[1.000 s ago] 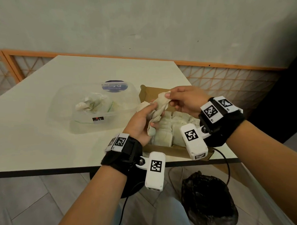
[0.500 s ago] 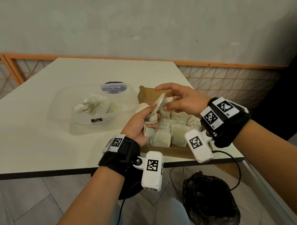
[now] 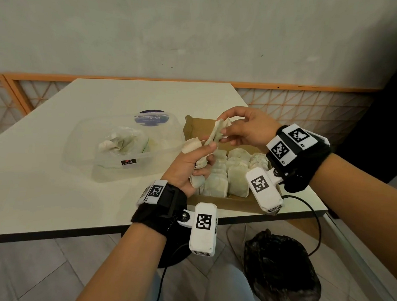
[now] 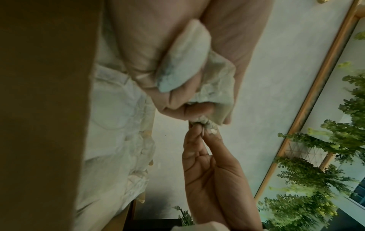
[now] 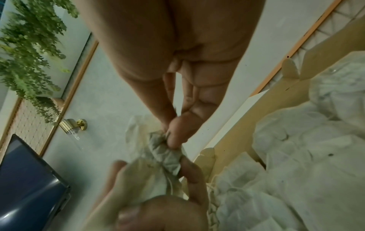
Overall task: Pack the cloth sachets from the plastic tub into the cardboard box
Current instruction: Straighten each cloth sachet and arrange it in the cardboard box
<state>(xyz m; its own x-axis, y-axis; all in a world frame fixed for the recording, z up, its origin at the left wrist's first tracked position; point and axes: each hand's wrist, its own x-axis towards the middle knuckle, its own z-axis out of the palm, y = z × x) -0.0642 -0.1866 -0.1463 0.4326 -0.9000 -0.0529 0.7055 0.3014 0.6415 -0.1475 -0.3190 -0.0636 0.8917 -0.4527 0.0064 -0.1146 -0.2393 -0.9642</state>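
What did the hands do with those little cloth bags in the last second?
The right hand had let go half a second ago; now it pinches the top of one sachet again, slightly higher. The left hand keeps its grip on the bunch. The tub, the box and its packed rows stayed put.

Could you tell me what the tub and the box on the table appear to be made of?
Tub: clear, slightly cloudy plastic by the look; the sachets show through its walls. Box: brown matte cardboard, apparently uncoated, with raw cut edges and a folded corner tab.
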